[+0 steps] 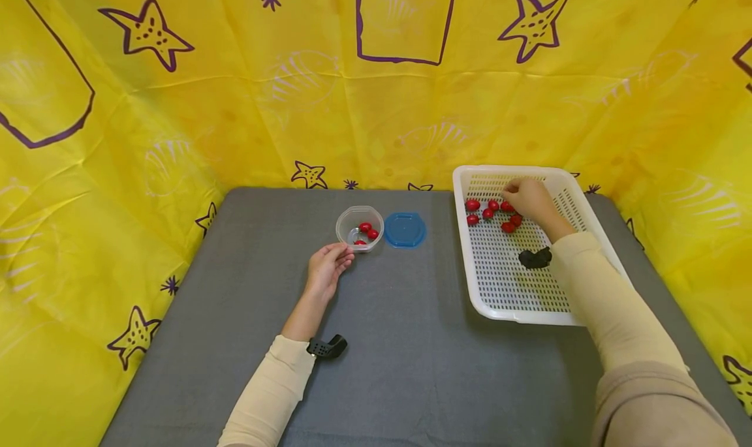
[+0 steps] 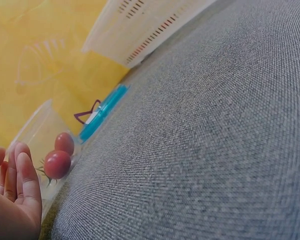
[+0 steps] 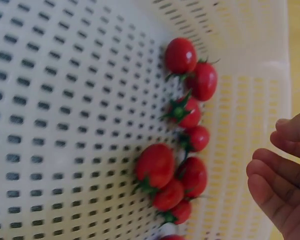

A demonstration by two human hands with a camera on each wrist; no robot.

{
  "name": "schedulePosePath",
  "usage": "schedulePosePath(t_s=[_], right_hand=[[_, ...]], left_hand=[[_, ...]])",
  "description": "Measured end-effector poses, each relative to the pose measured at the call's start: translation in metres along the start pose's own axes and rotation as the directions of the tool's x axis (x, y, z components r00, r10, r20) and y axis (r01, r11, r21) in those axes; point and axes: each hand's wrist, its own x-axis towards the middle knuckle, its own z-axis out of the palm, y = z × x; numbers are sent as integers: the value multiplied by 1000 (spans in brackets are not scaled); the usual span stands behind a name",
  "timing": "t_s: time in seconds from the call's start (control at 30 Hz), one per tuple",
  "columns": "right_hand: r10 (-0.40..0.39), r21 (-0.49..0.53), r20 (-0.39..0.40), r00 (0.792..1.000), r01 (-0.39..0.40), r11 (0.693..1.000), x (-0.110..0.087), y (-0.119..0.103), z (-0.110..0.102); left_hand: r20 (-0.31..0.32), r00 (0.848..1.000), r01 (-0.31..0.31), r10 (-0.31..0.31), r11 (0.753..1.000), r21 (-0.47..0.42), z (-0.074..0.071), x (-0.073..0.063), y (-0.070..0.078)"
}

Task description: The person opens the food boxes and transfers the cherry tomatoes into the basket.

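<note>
My left hand (image 1: pixel 330 267) is at the near rim of a small clear plastic container (image 1: pixel 360 211), with thumb and index finger pinching the rim. Several red cherry tomatoes (image 1: pixel 373 234) lie inside it; two show through its wall in the left wrist view, one a tomato (image 2: pixel 57 164) with a green stem. My right hand (image 1: pixel 531 202) hovers over the back of a white perforated basket (image 1: pixel 477 297). Its fingers (image 3: pixel 270 192) are loosely bent, with no tomato visible between them. Below and beside them, several cherry tomatoes (image 3: pixel 155 166) cluster along the basket's wall.
A blue lid (image 1: pixel 405 230) lies on the grey table (image 1: pixel 376 355), just right of the container. Yellow patterned cloth (image 1: pixel 352 127) rises behind and at both sides of the table. The basket's raised walls surround the tomatoes at the right.
</note>
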Motion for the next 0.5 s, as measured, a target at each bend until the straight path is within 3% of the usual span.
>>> schedulePosePath(t_s=[0.5], right_hand=[[-175, 22, 24, 984, 175, 984, 14, -59, -2]], left_hand=[[-4, 1000, 6, -6, 1000, -15, 3, 0, 1]])
